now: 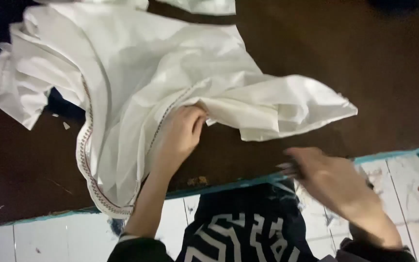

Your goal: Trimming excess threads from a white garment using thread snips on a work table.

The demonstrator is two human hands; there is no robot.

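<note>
Left hand [180, 133]: fingers curled shut on a fold of the white garment [141, 77], which spreads beyond the fingertips over the dark table [364, 63]. Right hand [333, 182]: blurred, grip cannot be told, garment just beyond its fingertips

Right hand [333, 177] blurred; white garment [136, 73] cut off at top edge

I count one crumpled white cloth garment with patterned stitched trim [136, 77] on one dark brown wooden table [374, 68]. Two bare hands: left hand [180, 131], right hand [326, 177]. One more white cloth piece [204, 6] at the top edge.
</note>
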